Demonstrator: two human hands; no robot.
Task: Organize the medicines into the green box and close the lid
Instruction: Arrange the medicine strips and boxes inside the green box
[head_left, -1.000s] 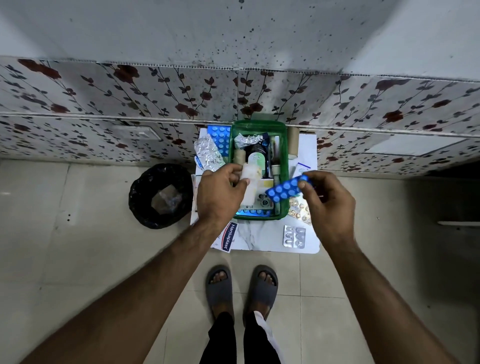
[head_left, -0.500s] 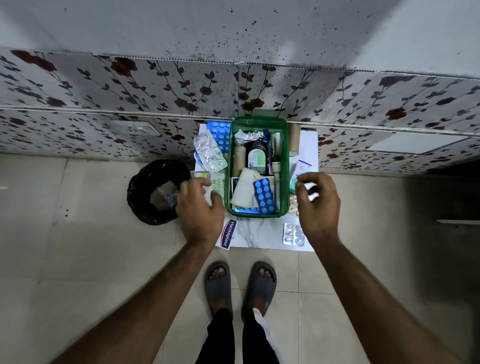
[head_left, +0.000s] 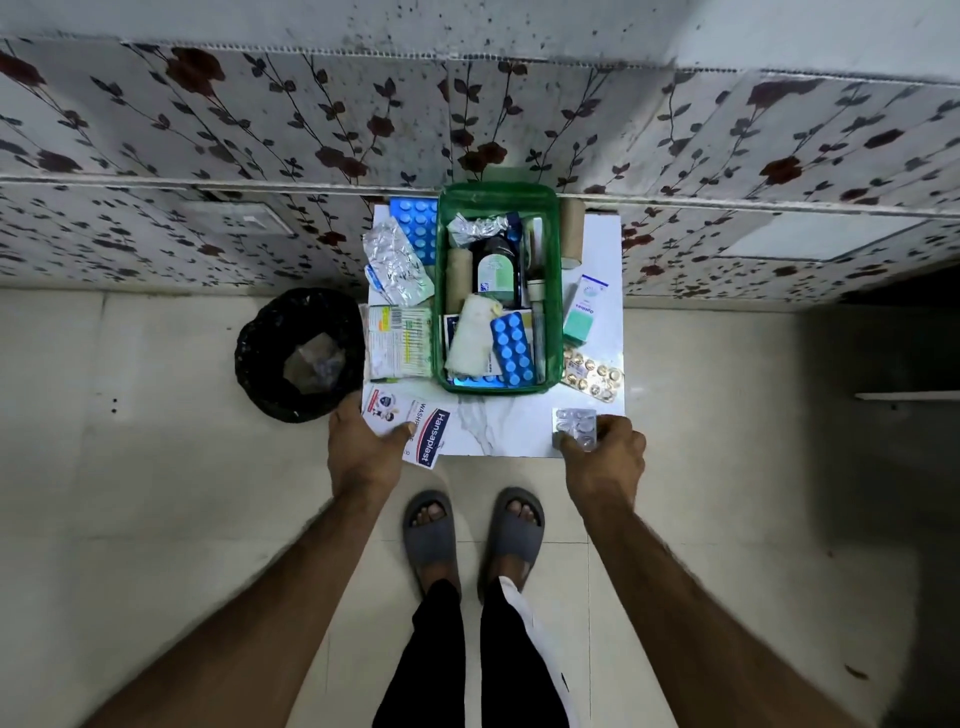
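head cam — looks steeply down | small table (head_left: 519, 431) mid-frame, well below

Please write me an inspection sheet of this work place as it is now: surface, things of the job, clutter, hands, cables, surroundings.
Surface: small white marble-look table against the wall, crowded.
Job's things: green box open, part filled; inside are a dark bottle, a blue blister strip and a white cloth roll. Still outside: Hansaplast pack, silver blister, gold blister, teal carton, foil strips. Lid not clearly seen.
Clutter: cardboard roll beside the box.
Hands: left hand fingers on the Hansaplast pack; right hand fingers on the silver blister.
Cables: nothing seen.
Surroundings: black bin left of the table, floral wall panels, tiled floor.
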